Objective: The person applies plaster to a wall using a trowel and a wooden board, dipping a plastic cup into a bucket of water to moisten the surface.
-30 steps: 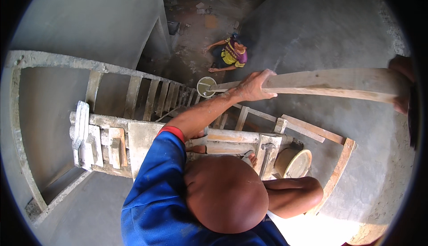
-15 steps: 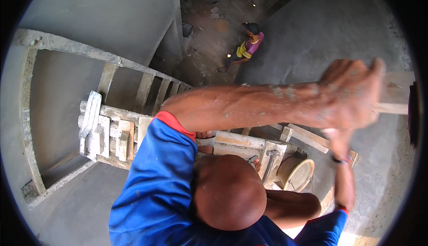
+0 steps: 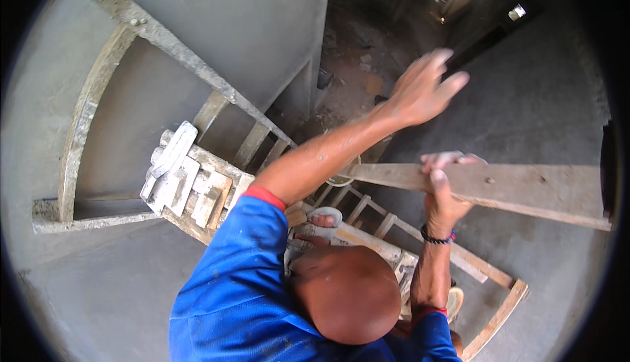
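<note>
R hand (image 3: 447, 195) tight on 1 wooden plank (image 3: 531, 188), L hand (image 3: 420, 93) wide, nr it.

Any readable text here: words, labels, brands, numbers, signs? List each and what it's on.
None readable.
No lettering shows on the wooden plank or the visible blue shirt; the plank's dark spots form no characters.
Bracelet: too small to tell any marking.

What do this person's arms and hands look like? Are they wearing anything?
The sleeves are short and blue, with red cuffs. The left hand and right hand wear no gloves. A dark, beaded-looking bracelet circles the right wrist.
</note>
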